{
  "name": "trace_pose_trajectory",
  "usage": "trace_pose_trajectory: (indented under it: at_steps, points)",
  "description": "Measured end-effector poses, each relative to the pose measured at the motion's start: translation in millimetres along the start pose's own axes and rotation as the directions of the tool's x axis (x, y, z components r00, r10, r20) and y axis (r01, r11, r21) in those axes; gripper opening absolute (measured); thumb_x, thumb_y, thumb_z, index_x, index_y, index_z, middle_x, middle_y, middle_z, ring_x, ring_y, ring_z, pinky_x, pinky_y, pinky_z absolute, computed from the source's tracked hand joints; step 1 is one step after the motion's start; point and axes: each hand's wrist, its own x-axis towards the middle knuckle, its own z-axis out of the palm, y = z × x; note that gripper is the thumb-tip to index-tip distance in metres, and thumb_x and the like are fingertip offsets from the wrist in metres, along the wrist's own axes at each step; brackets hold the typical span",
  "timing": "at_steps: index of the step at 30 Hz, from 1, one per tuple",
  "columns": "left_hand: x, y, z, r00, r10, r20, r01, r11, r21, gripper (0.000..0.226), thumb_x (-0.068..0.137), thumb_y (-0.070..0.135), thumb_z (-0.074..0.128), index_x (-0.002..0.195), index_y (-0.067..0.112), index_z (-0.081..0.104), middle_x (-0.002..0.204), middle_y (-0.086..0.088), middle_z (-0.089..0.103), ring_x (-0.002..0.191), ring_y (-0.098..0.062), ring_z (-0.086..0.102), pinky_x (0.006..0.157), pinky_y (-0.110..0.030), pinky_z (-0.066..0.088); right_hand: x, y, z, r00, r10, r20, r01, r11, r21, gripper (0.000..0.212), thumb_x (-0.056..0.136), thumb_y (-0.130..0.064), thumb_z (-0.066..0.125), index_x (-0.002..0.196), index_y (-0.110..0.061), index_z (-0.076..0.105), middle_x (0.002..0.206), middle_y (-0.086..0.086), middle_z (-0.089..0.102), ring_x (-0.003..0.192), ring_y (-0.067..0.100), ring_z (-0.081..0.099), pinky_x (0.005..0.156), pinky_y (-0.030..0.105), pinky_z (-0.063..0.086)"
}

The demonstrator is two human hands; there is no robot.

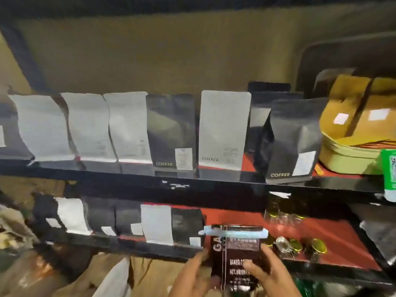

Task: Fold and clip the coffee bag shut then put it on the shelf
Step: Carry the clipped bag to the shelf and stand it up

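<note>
A dark brown coffee bag (234, 251) with white lettering stands upright at the front edge of the lower shelf (321, 234). A pale blue clip (233, 232) runs across its folded top. My left hand (192, 277) presses against the bag's left side. My right hand (270, 273) grips its right side, the thumb across the front. The bag sits just right of a row of black and white bags on that shelf.
The upper shelf (214, 187) holds a row of white and black coffee bags (224, 129) and yellow packages (360, 116) at the right. Small gold-lidded jars (300, 246) and glasses stand on the red lower shelf, right of the held bag. A green package (390, 168) hangs at the right edge.
</note>
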Motion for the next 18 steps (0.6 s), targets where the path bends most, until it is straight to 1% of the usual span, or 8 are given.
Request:
trace_pose_trajectory:
  at_steps: [2,4,6,8,11,14,16,18]
  points:
    - [33,-27,-4,0.999,0.044,0.028,-0.048,0.986,0.158,0.061,0.092,0.042,0.061,0.143,0.043,0.028,0.146,0.019,0.036,0.137,-0.002,0.034,0.101,-0.006,0.025,28,31,6,0.993,-0.02,-0.119,0.019,1.0,-0.013,0.06,0.055,-0.032,0.089,0.111,-0.029,0.067,0.11,-0.005,0.078,0.095,0.012,0.073,0.093,0.035,0.049]
    - [55,-54,-2,0.988,0.144,0.053,-0.153,0.913,0.378,0.072,0.089,0.04,0.065,0.149,0.032,0.025,0.149,0.016,0.031,0.14,-0.002,0.031,0.107,-0.007,0.024,51,56,9,0.985,-0.021,-0.17,0.022,1.0,0.004,0.055,0.056,-0.031,0.086,0.108,-0.029,0.067,0.101,-0.012,0.079,0.091,0.005,0.074,0.085,0.026,0.049]
    - [72,-75,0,0.893,0.435,-0.112,-0.336,0.813,0.476,0.064,0.081,0.028,0.077,0.139,0.017,0.052,0.145,0.014,0.037,0.138,-0.004,0.036,0.11,-0.015,0.029,74,75,9,0.973,-0.045,-0.228,0.049,0.999,0.009,0.052,0.059,-0.025,0.083,0.109,-0.024,0.068,0.097,-0.01,0.08,0.09,0.006,0.074,0.077,0.021,0.052]
    - [94,-80,-12,0.815,0.539,-0.213,-0.402,0.79,0.463,0.04,0.089,0.021,0.069,0.129,0.021,0.063,0.148,0.01,0.042,0.141,-0.009,0.033,0.111,-0.011,0.027,93,83,6,0.956,-0.119,-0.269,0.12,0.993,-0.013,0.043,0.066,-0.02,0.08,0.107,-0.025,0.069,0.097,-0.008,0.08,0.089,0.006,0.074,0.069,0.018,0.057]
    - [141,-73,-39,0.704,0.692,-0.163,-0.382,0.562,0.734,0.044,0.079,0.019,0.077,0.12,0.012,0.065,0.13,-0.008,0.059,0.123,-0.03,0.052,0.106,-0.041,0.043,125,99,5,0.933,-0.235,-0.274,0.228,0.972,-0.057,0.033,0.08,-0.011,0.076,0.108,-0.027,0.068,0.099,-0.017,0.078,0.089,-0.003,0.072,0.07,0.014,0.056]
    - [174,-58,-58,0.805,0.585,-0.099,-0.298,0.544,0.785,0.044,0.082,0.033,0.075,0.117,0.01,0.063,0.105,-0.012,0.068,0.099,-0.038,0.059,0.087,-0.046,0.047,152,101,6,0.929,-0.293,-0.226,0.286,0.956,-0.064,0.031,0.089,-0.009,0.068,0.116,-0.025,0.064,0.107,-0.016,0.076,0.098,0.0,0.071,0.075,0.011,0.055]
    - [189,-69,-55,0.855,0.519,-0.015,-0.341,0.584,0.737,0.027,0.088,0.039,0.065,0.112,0.026,0.064,0.102,0.004,0.069,0.102,-0.026,0.06,0.081,-0.039,0.047,162,115,11,0.928,-0.328,-0.176,0.315,0.944,-0.099,0.031,0.09,-0.015,0.067,0.117,-0.029,0.061,0.111,-0.015,0.074,0.103,0.004,0.07,0.081,0.021,0.057]
    - [197,-84,-51,0.842,0.54,0.019,-0.372,0.555,0.744,0.011,0.091,0.039,0.059,0.1,0.034,0.064,0.084,0.017,0.059,0.094,-0.017,0.061,0.062,-0.027,0.04,167,133,15,0.934,-0.331,-0.136,0.316,0.941,-0.117,0.031,0.09,-0.02,0.066,0.115,-0.037,0.06,0.112,-0.017,0.073,0.104,0.005,0.07,0.085,0.029,0.057]
